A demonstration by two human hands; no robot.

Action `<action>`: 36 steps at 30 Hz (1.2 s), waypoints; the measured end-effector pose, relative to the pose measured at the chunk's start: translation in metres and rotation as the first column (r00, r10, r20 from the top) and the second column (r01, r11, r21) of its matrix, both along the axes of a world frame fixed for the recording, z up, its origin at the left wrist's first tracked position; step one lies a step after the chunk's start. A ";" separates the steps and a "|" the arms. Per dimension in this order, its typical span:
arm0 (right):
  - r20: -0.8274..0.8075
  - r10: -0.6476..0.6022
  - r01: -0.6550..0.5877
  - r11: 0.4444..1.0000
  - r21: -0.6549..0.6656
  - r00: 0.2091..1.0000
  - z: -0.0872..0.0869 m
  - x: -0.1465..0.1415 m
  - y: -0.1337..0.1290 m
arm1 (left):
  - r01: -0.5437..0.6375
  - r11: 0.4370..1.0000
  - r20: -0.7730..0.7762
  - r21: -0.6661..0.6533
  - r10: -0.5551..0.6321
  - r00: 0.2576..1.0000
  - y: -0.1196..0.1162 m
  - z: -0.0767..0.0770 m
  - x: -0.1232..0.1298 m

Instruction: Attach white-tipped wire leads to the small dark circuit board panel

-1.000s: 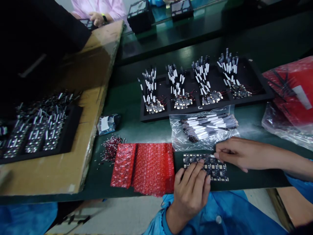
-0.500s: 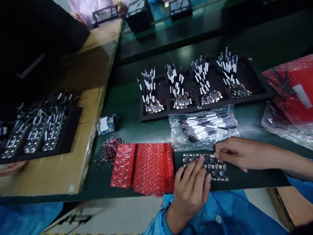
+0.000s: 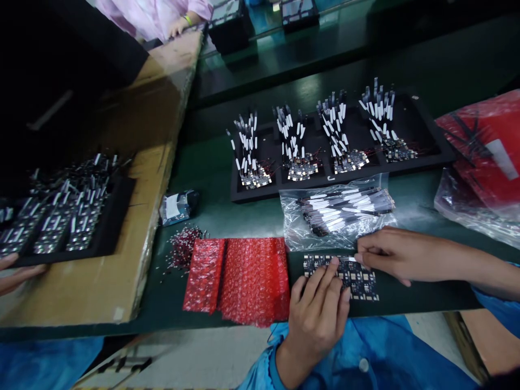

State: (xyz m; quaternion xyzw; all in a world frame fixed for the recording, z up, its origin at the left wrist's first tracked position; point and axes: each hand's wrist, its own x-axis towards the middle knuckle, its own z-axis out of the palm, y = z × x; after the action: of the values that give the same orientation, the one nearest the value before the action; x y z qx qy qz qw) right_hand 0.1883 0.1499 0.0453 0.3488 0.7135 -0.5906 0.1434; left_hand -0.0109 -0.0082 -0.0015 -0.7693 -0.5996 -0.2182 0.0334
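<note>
A dark panel of small circuit boards [image 3: 361,281] lies flat at the table's front edge. My left hand [image 3: 319,314] rests over its left part with fingers stretched out, the fingertips on the boards. At the panel's upper right edge my right hand [image 3: 384,252] is closed in a pinch at one end of a small white-labelled strip [image 3: 351,259]; most of the strip is hidden by the fingers. Just behind the panel, a clear plastic bag [image 3: 294,216] holds a bundle of similar white-labelled strips [image 3: 345,208].
Behind the bag stands a black compartment tray [image 3: 426,130] with wired boards. Red bubble wrap [image 3: 254,276], loose small red-and-black parts [image 3: 182,246] and a small packet [image 3: 176,207] lie left. Red plastic bags [image 3: 487,146] lie right. Co-worker's hand [image 3: 18,276] touches another black tray [image 3: 117,216].
My hands and the panel stay almost still. At left, the co-worker's hand and tray shift slightly. Across the table, a person's dark tray has been lowered out of view behind the cardboard edge.
</note>
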 end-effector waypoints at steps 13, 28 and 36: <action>0.002 -0.002 0.002 1.000 -0.005 1.000 -0.002 0.001 -0.001 | 0.013 1.000 -0.110 0.001 -0.012 0.994 0.002 0.002 0.001; 0.019 -0.005 0.004 0.996 0.092 1.000 0.000 0.004 -0.004 | -0.002 0.999 -0.088 0.037 0.005 0.996 0.003 0.003 0.005; -0.007 -0.010 0.011 0.977 0.215 1.000 0.003 0.001 -0.009 | 0.016 0.999 -0.047 0.032 -0.015 0.999 -0.001 -0.001 0.001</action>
State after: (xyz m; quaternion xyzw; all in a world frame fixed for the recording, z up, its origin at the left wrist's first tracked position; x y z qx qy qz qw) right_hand 0.1893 0.1407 0.0482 0.3640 0.7718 -0.5118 0.0995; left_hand -0.0104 -0.0093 -0.0028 -0.7782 -0.5891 -0.2099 0.0581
